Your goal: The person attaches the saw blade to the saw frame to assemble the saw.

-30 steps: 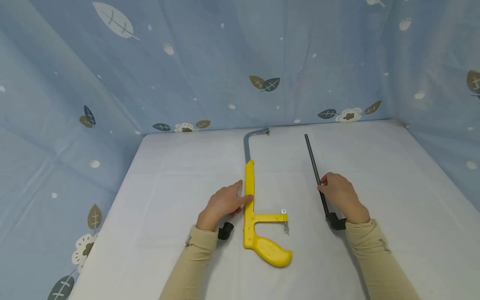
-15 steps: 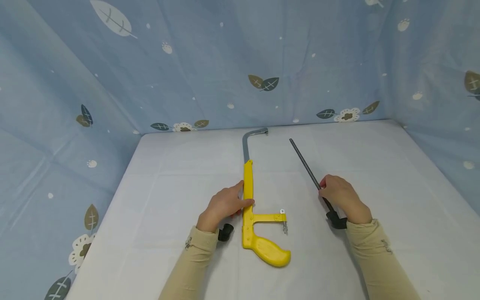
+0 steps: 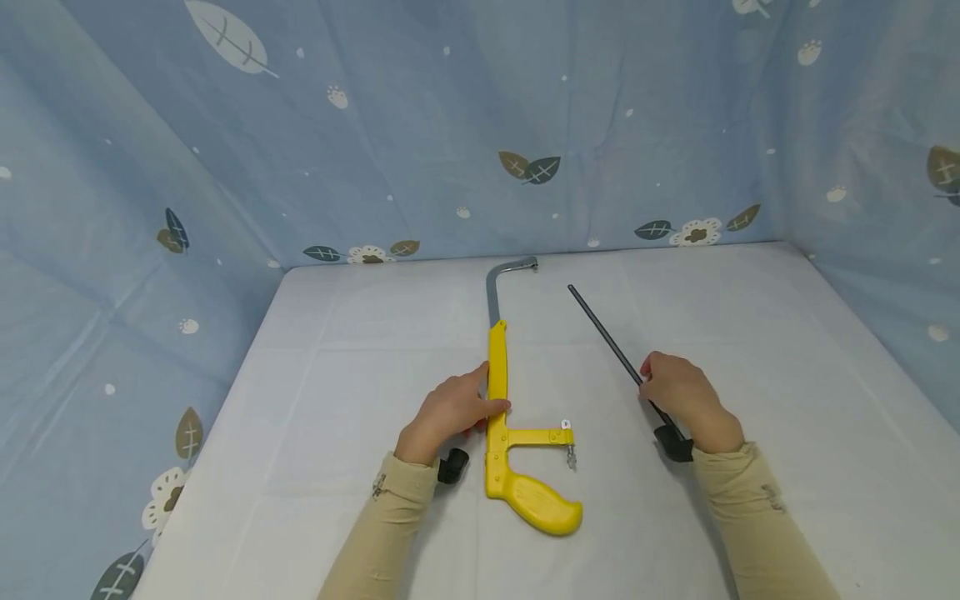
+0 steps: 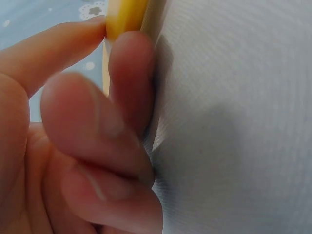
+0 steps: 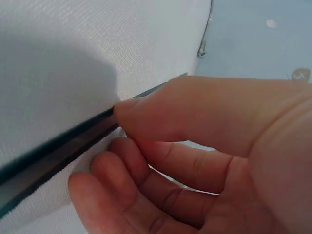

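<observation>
A hacksaw frame (image 3: 498, 358) with a yellow body, a yellow handle and a grey bent front arm lies on the white cloth, with no blade between its ends. My left hand (image 3: 452, 410) pinches its yellow bar between thumb and index finger; in the left wrist view the bar (image 4: 127, 17) shows at the top, the other fingers curled beside it on the cloth. To the right, my right hand (image 3: 684, 393) pinches a dark, thin hacksaw blade (image 3: 603, 332) between thumb and index finger. Its toothed edge shows in the right wrist view, where the blade (image 5: 58, 151) slants across.
White cloth covers the table (image 3: 360, 333). A blue patterned curtain (image 3: 420, 125) borders the back and both sides. A black wrist camera (image 3: 452, 466) sits under the left wrist, another black camera (image 3: 672, 443) under the right.
The blade's far end has swung left toward the hacksaw frame, so the blade now slants more. My left index finger has come against the yellow bar. The frame has barely moved.
</observation>
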A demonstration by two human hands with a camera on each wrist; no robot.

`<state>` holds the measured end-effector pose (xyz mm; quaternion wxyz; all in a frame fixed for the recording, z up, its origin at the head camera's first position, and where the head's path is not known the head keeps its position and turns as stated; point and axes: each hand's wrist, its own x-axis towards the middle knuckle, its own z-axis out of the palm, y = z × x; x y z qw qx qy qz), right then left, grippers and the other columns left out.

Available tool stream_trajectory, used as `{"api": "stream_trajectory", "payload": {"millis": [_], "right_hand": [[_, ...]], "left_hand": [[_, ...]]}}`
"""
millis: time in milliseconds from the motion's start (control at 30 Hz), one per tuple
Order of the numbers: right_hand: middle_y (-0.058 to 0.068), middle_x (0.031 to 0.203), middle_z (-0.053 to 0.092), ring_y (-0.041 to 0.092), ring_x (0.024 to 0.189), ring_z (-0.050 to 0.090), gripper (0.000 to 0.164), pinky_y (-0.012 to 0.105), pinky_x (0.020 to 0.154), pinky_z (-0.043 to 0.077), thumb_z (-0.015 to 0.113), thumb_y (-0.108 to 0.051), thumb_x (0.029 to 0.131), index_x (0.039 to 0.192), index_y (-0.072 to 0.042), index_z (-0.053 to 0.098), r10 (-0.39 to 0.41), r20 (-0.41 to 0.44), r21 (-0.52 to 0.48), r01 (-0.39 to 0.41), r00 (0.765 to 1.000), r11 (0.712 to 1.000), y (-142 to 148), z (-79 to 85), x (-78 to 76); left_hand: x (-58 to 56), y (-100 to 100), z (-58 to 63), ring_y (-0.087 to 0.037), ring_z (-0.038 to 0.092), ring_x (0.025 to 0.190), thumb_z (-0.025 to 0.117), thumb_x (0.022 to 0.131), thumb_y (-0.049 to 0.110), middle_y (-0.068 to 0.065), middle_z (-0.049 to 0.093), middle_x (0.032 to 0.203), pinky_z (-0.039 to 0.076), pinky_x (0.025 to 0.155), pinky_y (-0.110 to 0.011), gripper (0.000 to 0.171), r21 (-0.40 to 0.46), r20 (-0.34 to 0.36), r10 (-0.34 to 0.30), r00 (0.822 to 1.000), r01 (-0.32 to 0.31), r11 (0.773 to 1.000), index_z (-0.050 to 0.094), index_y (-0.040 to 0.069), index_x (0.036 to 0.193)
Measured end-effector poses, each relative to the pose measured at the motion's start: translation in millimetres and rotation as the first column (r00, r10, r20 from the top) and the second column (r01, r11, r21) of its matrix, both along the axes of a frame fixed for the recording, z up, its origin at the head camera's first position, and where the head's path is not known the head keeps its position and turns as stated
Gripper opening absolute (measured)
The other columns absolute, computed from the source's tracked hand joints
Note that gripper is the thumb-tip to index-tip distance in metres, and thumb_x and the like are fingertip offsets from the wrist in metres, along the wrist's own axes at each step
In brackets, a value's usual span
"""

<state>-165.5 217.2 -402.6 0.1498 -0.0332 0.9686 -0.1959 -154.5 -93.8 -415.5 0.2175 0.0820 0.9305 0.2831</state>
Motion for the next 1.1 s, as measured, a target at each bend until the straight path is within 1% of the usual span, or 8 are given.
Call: {"api": "stream_trajectory", "payload": {"millis": [133,300,500,700,833,900,967,1100], "right_hand": [[0.013,0.08,0.059,0.024,0.07,0.053,0.017,0.035,0.058,0.042,0.056,-0.006,0.075,0.087,0.005,0.061,0.027,-0.01,0.062,-0.026,1.0,0.998,-2,-1.2,0.1],[0.012,0.08,0.058,0.024,0.07,0.052,0.018,0.035,0.058,0.042,0.058,-0.008,0.076,0.089,0.005,0.059,0.006,0.016,0.059,-0.007,1.0,0.998,-3,-1.0,0.4],[0.011,0.085,0.058,0.023,0.072,0.053,0.023,0.034,0.059,0.042,0.056,-0.012,0.079,0.096,0.003,0.056,0.005,0.059,-0.021,-0.004,0.998,1.0,2,2.9,2.8],[0.005,0.072,0.055,0.016,0.062,0.051,0.021,0.03,0.055,0.041,0.054,-0.017,0.085,0.095,0.001,0.06,0.048,0.113,-0.101,-0.036,0.992,0.994,6,4.4,2.0],[0.005,0.076,0.057,0.015,0.064,0.053,0.024,0.029,0.057,0.044,0.053,-0.018,0.088,0.101,0.001,0.059,0.032,0.137,-0.191,-0.006,0.99,0.982,8,1.1,-1.8],[0.006,0.08,0.058,0.016,0.067,0.055,0.026,0.029,0.059,0.046,0.053,-0.019,0.088,0.103,0.001,0.057,0.012,0.131,-0.249,0.021,0.991,0.968,8,-1.2,-3.9],[0.009,0.083,0.058,0.017,0.07,0.056,0.028,0.03,0.062,0.048,0.053,-0.02,0.089,0.106,0.002,0.056,-0.003,0.129,-0.339,0.047,0.992,0.94,6,-3.2,-5.6],[0.013,0.087,0.056,0.02,0.073,0.057,0.035,0.03,0.067,0.05,0.055,-0.024,0.089,0.11,0.004,0.054,-0.001,0.131,-0.541,0.072,0.991,0.838,-1,-5.5,-7.5]], "left_hand": [[0.5,0,0.4,-0.014,0.049,0.043,0.061,0.08,0.044,0.0,0.056,0.055,0.035,0.043,-0.025,0.08,-0.006,0.002,-0.001,1.0,0.001,1.0,0.024,0.011,0.142],[0.5,1,1.1,-0.014,0.049,0.043,0.06,0.08,0.045,0.0,0.056,0.055,0.034,0.044,-0.025,0.08,-0.022,0.006,-0.001,1.0,0.002,1.0,0.024,0.011,0.142],[0.6,1,2.5,-0.014,0.048,0.043,0.061,0.08,0.044,0.0,0.056,0.055,0.033,0.043,-0.025,0.081,-0.01,0.012,0.0,1.0,0.0,1.0,0.023,0.01,0.142],[0.9,1,1.9,-0.015,0.049,0.042,0.061,0.081,0.043,-0.001,0.055,0.054,0.033,0.042,-0.025,0.082,0.022,0.013,-0.007,1.0,0.007,1.0,0.02,0.009,0.143],[1.2,1,2.1,-0.015,0.048,0.042,0.061,0.081,0.043,-0.001,0.054,0.054,0.033,0.043,-0.025,0.084,0.031,0.017,-0.011,1.0,0.011,0.999,0.016,0.01,0.144],[1.2,1,2.2,-0.016,0.048,0.043,0.061,0.08,0.043,-0.001,0.053,0.054,0.034,0.044,-0.026,0.085,0.028,0.022,-0.009,1.0,0.008,1.0,0.015,0.011,0.144],[1.2,1,2.0,-0.016,0.048,0.043,0.06,0.08,0.044,-0.001,0.052,0.054,0.034,0.045,-0.026,0.086,0.022,0.026,-0.004,1.0,0.004,1.0,0.013,0.013,0.145],[1.9,2,1.1,-0.017,0.049,0.043,0.06,0.08,0.044,-0.002,0.052,0.054,0.034,0.045,-0.026,0.086,0.027,0.036,0.003,0.999,-0.004,1.0,0.012,0.014,0.145]]}}
